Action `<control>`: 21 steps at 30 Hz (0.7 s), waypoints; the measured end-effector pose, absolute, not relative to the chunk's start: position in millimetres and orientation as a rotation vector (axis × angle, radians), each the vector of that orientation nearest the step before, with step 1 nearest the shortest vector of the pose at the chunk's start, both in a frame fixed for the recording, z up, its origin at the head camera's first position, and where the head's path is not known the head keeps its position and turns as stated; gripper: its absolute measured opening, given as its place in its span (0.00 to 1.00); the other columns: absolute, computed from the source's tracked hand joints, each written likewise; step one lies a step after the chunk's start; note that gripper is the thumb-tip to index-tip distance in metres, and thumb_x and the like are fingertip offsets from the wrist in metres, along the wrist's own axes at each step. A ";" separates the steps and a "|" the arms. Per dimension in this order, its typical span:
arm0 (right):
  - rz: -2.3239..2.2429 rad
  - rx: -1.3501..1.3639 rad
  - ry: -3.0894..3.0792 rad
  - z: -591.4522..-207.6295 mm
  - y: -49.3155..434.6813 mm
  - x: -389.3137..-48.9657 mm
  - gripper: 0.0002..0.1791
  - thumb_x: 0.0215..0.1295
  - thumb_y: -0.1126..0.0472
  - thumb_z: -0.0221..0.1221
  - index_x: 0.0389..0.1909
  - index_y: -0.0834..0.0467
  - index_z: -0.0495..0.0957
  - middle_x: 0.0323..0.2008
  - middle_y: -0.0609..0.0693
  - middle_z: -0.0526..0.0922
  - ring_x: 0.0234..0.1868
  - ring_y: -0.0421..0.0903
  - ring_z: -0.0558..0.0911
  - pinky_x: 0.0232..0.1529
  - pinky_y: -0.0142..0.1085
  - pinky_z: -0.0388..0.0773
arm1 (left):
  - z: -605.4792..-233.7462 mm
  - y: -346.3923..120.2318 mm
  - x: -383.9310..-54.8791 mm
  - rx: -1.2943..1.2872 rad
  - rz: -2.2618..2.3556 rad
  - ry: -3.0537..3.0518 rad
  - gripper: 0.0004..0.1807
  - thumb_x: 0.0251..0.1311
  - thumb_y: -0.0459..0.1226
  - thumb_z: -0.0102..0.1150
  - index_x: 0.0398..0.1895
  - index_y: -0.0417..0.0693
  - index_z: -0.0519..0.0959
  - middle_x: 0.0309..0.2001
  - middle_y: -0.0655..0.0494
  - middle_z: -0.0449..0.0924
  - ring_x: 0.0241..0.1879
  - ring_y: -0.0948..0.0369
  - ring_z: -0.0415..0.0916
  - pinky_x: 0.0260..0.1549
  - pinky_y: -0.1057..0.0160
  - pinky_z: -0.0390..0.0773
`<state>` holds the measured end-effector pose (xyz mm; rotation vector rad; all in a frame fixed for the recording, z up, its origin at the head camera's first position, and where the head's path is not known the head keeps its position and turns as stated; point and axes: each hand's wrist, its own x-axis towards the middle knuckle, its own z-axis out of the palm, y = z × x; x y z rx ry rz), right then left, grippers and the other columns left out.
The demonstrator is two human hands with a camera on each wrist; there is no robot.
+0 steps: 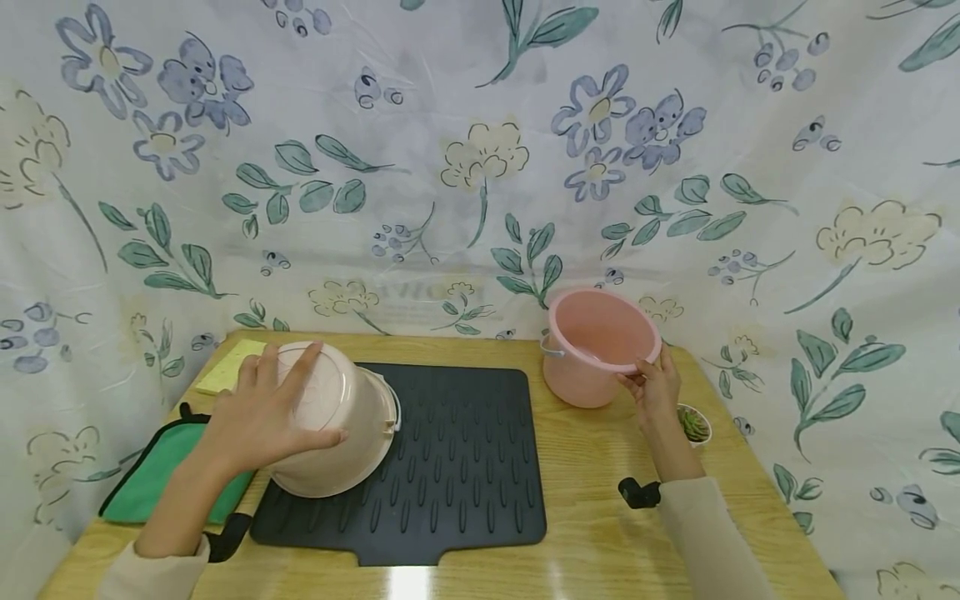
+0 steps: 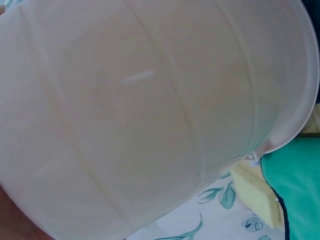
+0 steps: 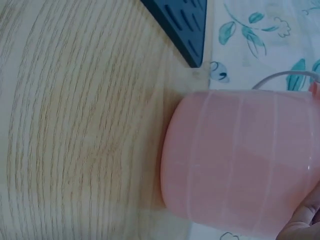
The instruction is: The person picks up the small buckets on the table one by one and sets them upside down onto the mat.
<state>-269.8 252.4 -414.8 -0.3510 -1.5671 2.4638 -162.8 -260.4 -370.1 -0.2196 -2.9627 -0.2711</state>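
Note:
In the head view my left hand (image 1: pixel 255 417) grips a pale beige bucket (image 1: pixel 360 458) by its base, fingers spread over the bottom and thumb along the side. That bucket is turned over and tilted above the dark ridged mat (image 1: pixel 465 450), its wire handle on the right. Its translucent wall (image 2: pixel 140 110) fills most of the left wrist view. At the right, my right hand (image 1: pixel 656 396) pinches the near rim of a pink bucket (image 1: pixel 581 379). The pink bucket stands mouth up on the wooden table, its handle hanging at the left.
A green cloth (image 1: pixel 150 475) with black edging lies at the left, partly behind the left arm. Beyond it is a yellow sponge-like block (image 1: pixel 225 367). A small potted succulent (image 1: pixel 693 423) stands beside the right wrist. A floral curtain (image 1: pixel 420 275) hangs along the table's back edge.

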 end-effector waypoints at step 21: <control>2.457 -0.313 -1.467 -415.2 250.8 -272.3 0.37 0.75 0.73 0.41 0.80 0.49 0.46 0.56 0.56 0.67 0.17 0.38 0.76 0.23 0.25 0.79 | -370.2 -259.1 -171.7 -0.243 -0.301 -2.966 0.70 0.38 0.78 0.59 0.81 0.58 0.43 0.73 0.27 0.42 0.66 0.28 0.48 0.40 0.22 0.64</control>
